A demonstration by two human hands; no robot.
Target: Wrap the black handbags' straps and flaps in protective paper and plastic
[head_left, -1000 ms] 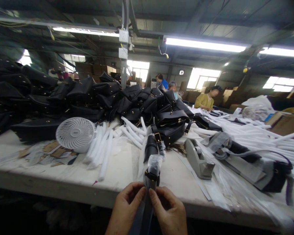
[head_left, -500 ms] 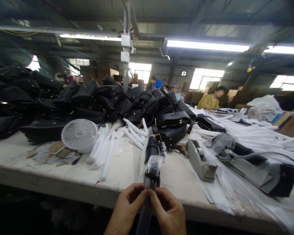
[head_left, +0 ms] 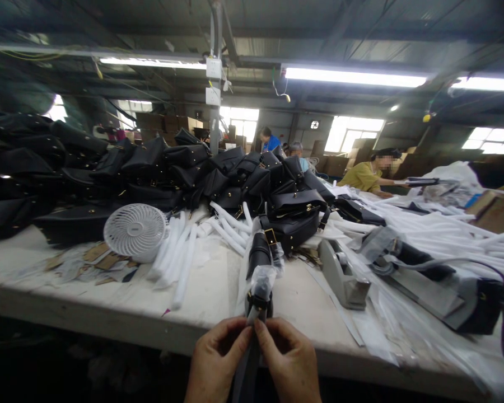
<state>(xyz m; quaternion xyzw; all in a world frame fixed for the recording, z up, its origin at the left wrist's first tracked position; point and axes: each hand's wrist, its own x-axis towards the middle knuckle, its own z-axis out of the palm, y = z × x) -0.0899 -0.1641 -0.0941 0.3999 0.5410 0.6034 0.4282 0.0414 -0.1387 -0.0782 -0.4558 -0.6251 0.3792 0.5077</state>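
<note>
Both hands pinch a dark bag strap at the table's front edge. My left hand closes on it from the left, thumb and fingers together. From the other side my right hand grips it, the two thumbs almost meeting. The strap runs up to a black handbag lying end-on on the table, partly covered in translucent wrapping. A gold buckle shows at its far end. Whether a thin wrap lies on the strap under my thumbs, I cannot make out.
Black handbags are heaped behind. A white fan and white foam tubes stand left; a grey tape dispenser and a part-wrapped bag lie right. A co-worker in yellow works at the back right.
My hands stay on the strap and have shifted only slightly upward along it. At the back right the co-worker's arm now reaches out to the right with a dark item.
</note>
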